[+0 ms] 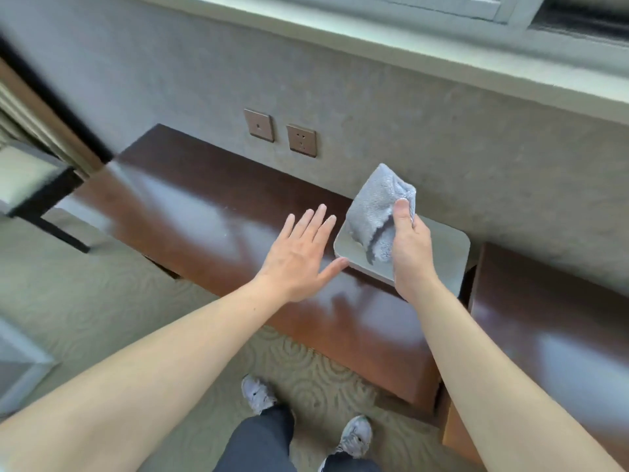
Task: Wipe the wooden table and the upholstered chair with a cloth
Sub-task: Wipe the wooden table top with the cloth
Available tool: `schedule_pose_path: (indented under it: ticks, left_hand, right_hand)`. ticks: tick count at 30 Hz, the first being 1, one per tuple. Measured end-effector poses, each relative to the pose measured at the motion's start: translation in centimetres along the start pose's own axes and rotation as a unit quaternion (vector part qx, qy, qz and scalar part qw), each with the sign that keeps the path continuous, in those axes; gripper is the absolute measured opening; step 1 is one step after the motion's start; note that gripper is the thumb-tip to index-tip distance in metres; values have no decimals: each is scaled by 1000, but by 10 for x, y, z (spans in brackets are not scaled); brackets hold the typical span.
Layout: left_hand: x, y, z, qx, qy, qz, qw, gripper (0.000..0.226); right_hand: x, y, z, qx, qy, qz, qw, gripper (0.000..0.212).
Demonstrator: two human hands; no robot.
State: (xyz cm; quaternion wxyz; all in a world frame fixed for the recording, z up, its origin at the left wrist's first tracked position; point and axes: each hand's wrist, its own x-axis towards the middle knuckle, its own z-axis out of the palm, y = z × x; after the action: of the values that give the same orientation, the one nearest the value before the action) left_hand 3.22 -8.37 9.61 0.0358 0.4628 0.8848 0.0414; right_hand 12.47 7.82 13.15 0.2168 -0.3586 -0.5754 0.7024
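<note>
A dark, glossy wooden table (190, 212) runs along the grey wall. My right hand (410, 247) grips a bunched grey cloth (377, 212), held up above a flat grey tray (446, 253) at the table's right end. My left hand (299, 253) hovers flat over the table with fingers spread, its thumb touching the tray's near left corner. The corner of an upholstered chair (30, 178) with a dark frame shows at the left edge.
Two brown wall sockets (279, 132) sit just above the table's back edge. A second wooden surface (551, 335) stands to the right. A window sill (442, 59) runs above. My feet (306, 417) stand on patterned carpet.
</note>
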Motion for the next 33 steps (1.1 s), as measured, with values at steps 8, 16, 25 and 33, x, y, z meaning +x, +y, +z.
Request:
schedule_pose_path:
  ticks: [8,16,25,33]
  left_hand:
    - [-78,-86,-8,-10,3,-38,999,63]
    - [-128,-217,7,-57,-53,-55,995,62]
    - [-92,-314,30,-66,-100,-100,988,68]
    - [-32,-379,90,-56,-125,-141,981,75]
  right_hand:
    - [-46,-6,60,39,24,33,998,30]
    - [-95,45,133,51,119,55,990,32]
    - [-73,88,196,65,178,91,978,31]
    - [16,146,223,31,230,129,964,33]
